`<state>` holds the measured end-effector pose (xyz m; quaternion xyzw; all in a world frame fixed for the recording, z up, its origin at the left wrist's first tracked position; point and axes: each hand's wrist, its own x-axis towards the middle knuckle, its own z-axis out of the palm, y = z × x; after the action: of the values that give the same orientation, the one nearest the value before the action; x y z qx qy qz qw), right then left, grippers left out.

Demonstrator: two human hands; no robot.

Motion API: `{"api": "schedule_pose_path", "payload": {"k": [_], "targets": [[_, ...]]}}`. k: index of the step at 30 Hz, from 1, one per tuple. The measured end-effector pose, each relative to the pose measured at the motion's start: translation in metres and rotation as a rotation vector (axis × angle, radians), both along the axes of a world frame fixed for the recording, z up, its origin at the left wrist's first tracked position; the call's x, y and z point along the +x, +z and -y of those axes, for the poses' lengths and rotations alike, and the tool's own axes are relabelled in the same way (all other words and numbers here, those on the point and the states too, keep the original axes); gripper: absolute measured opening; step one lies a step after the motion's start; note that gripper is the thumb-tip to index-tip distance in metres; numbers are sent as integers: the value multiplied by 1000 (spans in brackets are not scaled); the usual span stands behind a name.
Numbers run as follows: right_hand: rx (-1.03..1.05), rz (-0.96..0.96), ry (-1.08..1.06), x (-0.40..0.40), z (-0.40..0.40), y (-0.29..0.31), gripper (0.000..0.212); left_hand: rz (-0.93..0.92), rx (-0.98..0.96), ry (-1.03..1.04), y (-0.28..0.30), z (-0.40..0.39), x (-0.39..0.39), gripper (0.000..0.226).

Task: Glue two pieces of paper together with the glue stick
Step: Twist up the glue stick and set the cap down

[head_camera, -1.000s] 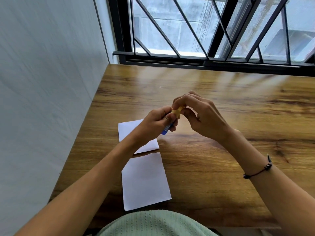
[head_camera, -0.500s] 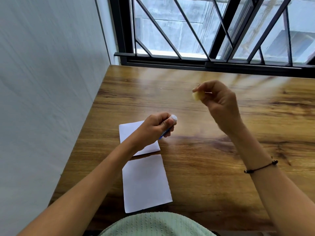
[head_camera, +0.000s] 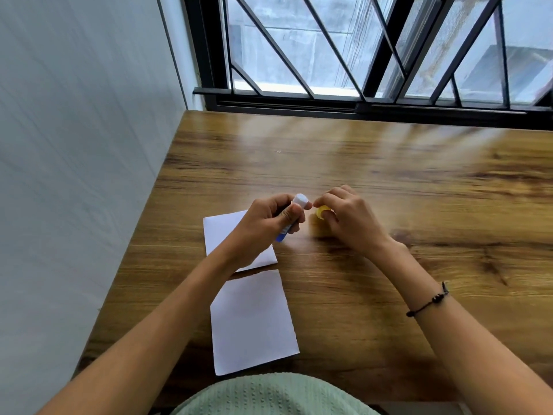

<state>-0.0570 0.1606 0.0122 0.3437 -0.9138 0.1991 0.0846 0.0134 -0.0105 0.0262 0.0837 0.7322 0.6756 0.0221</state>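
Wooden table (head_camera: 389,181), grey wall (head_camera: 74,145), barred window (head_camera: 344,46).

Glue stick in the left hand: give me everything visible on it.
The glue stick is a slim tube, uncapped: white top end exposed, pointing up and away, blue lower end poking out below the fist. It looks like plastic. The left hand wraps its middle, hiding most of the body, and holds it tilted above the table. Its yellow cap sits apart in the right hand.
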Motion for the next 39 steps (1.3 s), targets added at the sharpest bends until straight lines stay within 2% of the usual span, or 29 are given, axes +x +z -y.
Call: {"api": "schedule_pose_path", "payload": {"k": [2,5,8,10,14,18,22,27,30,35,39], "targets": [[37,-24,3,1,0,-1,26,13,32,10,0,-1,-1,35],[28,-173,-38,7,0,3,37,45,136,48,1,-2,-3,36],[-329,-235,-129,30,11,10,17,149,439,86,2,-1,-7,23],[-547,-59,-167,49,21,12,15,198,614,119,4,-1,-11,19],[-728,246,-188,75,40,7,32,228,765,173,9,-7,-12,19],[-784,295,-227,84,53,1,37,257,782,191,10,-13,-9,18],[-856,270,-267,84,56,2,29,238,729,215,10,-13,-9,17],[-980,336,-301,81,53,6,21,207,674,239,11,-13,-11,14],[-1083,441,-277,82,54,5,17,195,640,229,12,-14,-12,13],[-1216,746,-205,82,53,4,12,184,585,254,13,-13,-12,11],[-1187,781,-192,82,53,3,31,173,538,283,13,-12,-12,11]]}}
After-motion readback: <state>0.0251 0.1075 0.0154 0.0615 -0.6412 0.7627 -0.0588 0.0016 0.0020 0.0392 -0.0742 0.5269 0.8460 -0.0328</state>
